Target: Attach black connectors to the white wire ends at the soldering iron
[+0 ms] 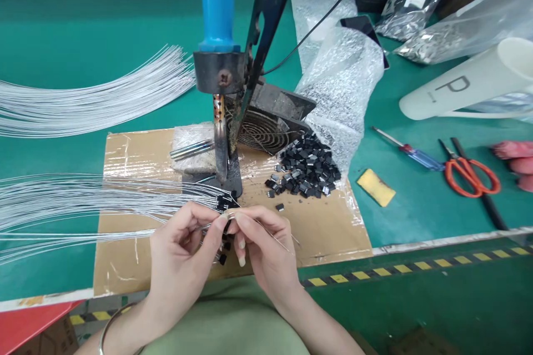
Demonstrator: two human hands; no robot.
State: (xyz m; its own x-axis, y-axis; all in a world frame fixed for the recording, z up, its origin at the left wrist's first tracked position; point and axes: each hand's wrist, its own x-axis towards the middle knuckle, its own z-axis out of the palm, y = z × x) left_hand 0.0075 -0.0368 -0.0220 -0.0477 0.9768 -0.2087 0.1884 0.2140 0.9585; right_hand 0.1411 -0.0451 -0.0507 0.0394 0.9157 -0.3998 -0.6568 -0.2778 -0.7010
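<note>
My left hand [187, 252] and my right hand [266, 247] meet over the cardboard, thumbs and fingers pinched together almost tip to tip. Fine wire runs between the two pinches; what exactly is at the fingertips is partly hidden. Thin wire ends [277, 238] stick out past my right hand toward the lower right. A bundle of white wires [137, 199] passes behind my left hand, with small black connectors [225, 201] on its ends. More black pieces [222, 259] lie beneath my hands. Just above them a blue-handled soldering iron [219, 16] points straight down in its stand.
A heap of small black connectors [310, 169] lies on the cardboard [125, 266] beside a fan [262, 130]. Another white wire bundle [104, 102] is at the back left. To the right are a yellow sponge [376, 187], screwdriver [410, 150], orange-handled scissors [470, 176] and white cup [466, 83].
</note>
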